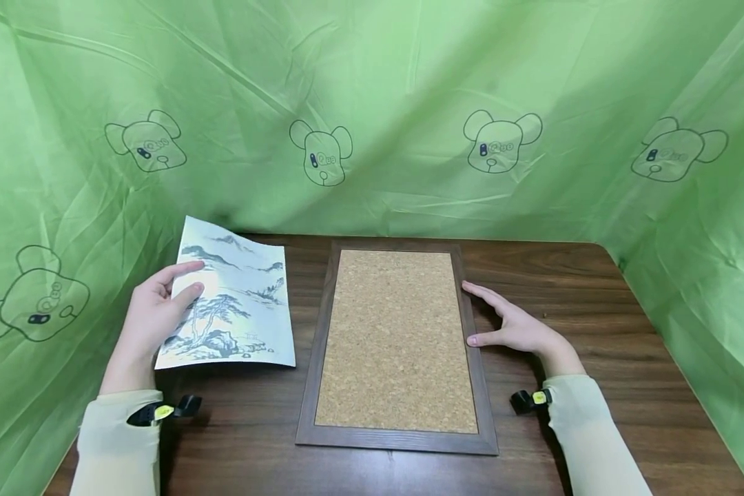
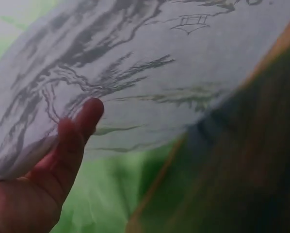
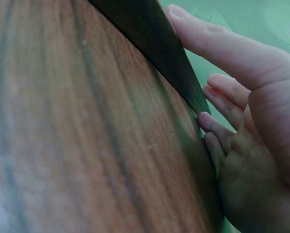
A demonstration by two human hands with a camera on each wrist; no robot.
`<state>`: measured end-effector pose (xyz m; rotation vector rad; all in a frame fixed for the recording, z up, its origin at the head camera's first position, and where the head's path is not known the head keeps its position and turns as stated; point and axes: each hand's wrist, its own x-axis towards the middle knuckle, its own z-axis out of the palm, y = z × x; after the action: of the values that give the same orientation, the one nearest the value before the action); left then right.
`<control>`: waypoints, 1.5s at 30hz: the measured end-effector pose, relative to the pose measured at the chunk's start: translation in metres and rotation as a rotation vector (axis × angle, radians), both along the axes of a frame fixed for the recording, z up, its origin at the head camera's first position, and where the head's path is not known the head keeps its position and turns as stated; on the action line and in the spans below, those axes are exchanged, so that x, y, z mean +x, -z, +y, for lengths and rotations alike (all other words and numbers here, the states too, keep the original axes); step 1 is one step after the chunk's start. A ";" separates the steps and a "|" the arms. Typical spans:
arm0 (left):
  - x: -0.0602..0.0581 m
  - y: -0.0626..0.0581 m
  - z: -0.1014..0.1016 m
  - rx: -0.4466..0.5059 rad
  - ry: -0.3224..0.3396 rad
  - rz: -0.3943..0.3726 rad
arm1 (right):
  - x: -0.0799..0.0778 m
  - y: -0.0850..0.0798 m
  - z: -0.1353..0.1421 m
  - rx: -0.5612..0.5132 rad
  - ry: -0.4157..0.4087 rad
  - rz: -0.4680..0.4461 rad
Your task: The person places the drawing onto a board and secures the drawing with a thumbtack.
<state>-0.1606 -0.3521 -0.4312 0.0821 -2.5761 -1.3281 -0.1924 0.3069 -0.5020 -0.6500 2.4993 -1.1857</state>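
Note:
On the left in the head view, my left hand [image 1: 155, 306] pinches a white sheet with a landscape ink painting [image 1: 242, 324] by its left edge, thumb on the printed face. The sheet bends slightly, held a little above the table. In the left wrist view the thumb [image 2: 91, 116] presses on the print [image 2: 135, 53]. A cork board [image 1: 399, 337] with a dark wooden frame lies flat in the middle, cork side up. At its right edge, my right hand [image 1: 517, 331] touches the frame [image 3: 154, 46] with fairly straight fingers and thumb.
A dark brown wooden table [image 1: 558, 275] carries everything. Green cloth [image 1: 403, 89] printed with bear heads hangs behind the table and on both sides. Each wrist wears a small black camera, one near the left hand [image 1: 189, 405] and one near the right.

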 end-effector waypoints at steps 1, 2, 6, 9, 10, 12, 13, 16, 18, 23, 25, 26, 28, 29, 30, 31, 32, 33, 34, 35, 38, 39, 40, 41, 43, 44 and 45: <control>-0.001 -0.004 0.005 0.034 -0.001 0.022 | 0.000 0.000 0.000 0.000 0.001 0.000; -0.002 -0.009 0.011 0.071 0.000 0.038 | 0.000 0.000 0.000 -0.001 0.001 0.000; -0.003 -0.028 0.039 0.273 0.054 0.109 | -0.002 0.004 0.002 -0.006 0.005 0.008; -0.004 -0.036 0.067 0.419 0.138 0.139 | -0.003 0.005 0.002 -0.008 -0.001 0.021; -0.005 -0.037 0.077 0.450 0.164 0.140 | -0.001 0.002 0.000 -0.016 -0.009 0.021; -0.006 -0.037 0.098 0.493 0.206 0.143 | -0.001 0.002 -0.001 -0.010 -0.010 0.024; -0.007 -0.036 0.107 0.533 0.231 0.140 | -0.001 0.002 -0.001 -0.009 -0.010 0.025; -0.009 -0.034 0.137 0.577 0.282 0.144 | 0.000 0.001 -0.001 -0.017 -0.007 0.022; -0.009 -0.032 0.154 0.591 0.316 0.146 | 0.000 0.001 -0.001 -0.018 -0.009 0.022; -0.010 -0.022 0.191 0.607 0.376 0.135 | 0.000 0.002 -0.002 -0.013 -0.011 0.024; -0.010 -0.014 0.202 0.595 0.387 0.108 | 0.000 0.002 -0.002 -0.011 -0.006 0.024; -0.010 -0.009 0.206 0.583 0.385 0.089 | 0.000 0.002 -0.002 -0.009 -0.004 0.025; -0.009 0.002 0.213 0.546 0.373 0.035 | -0.001 0.002 -0.002 -0.007 -0.002 0.024; -0.008 0.007 0.216 0.523 0.361 0.003 | -0.002 0.003 -0.003 -0.007 -0.002 0.026; -0.007 0.012 0.219 0.502 0.348 -0.031 | -0.002 0.003 -0.003 -0.005 -0.002 0.027; -0.007 0.017 0.221 0.483 0.335 -0.062 | -0.003 0.003 -0.003 -0.006 -0.002 0.026; -0.007 0.022 0.223 0.462 0.320 -0.097 | -0.003 0.003 -0.004 -0.008 -0.001 0.026; -0.007 0.026 0.225 0.439 0.310 -0.130 | -0.003 0.003 -0.004 -0.008 -0.002 0.028; -0.007 0.030 0.226 0.414 0.305 -0.164 | -0.003 0.003 -0.004 -0.008 -0.004 0.029; -0.008 0.033 0.226 0.383 0.302 -0.195 | -0.003 0.003 -0.004 -0.008 -0.002 0.029; -0.010 0.039 0.225 0.294 0.304 -0.247 | -0.003 0.002 -0.004 -0.005 0.002 0.027; -0.011 0.041 0.224 0.266 0.298 -0.245 | -0.003 0.002 -0.004 -0.004 0.003 0.026; -0.012 0.042 0.223 0.242 0.285 -0.236 | -0.003 0.002 -0.004 -0.005 0.005 0.024; -0.014 0.042 0.221 0.213 0.263 -0.223 | -0.003 0.002 -0.004 -0.007 0.006 0.024; -0.016 0.043 0.216 0.170 0.207 -0.197 | -0.003 0.002 -0.005 -0.013 0.008 0.025; -0.017 0.043 0.214 0.150 0.181 -0.191 | -0.003 0.002 -0.005 -0.012 0.009 0.026; -0.019 0.044 0.212 0.133 0.161 -0.191 | -0.003 0.002 -0.005 -0.012 0.009 0.026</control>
<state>-0.1791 -0.1402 -0.4749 0.0258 -2.6961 -1.6230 -0.1954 0.3022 -0.5036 -0.6623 2.5214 -1.2034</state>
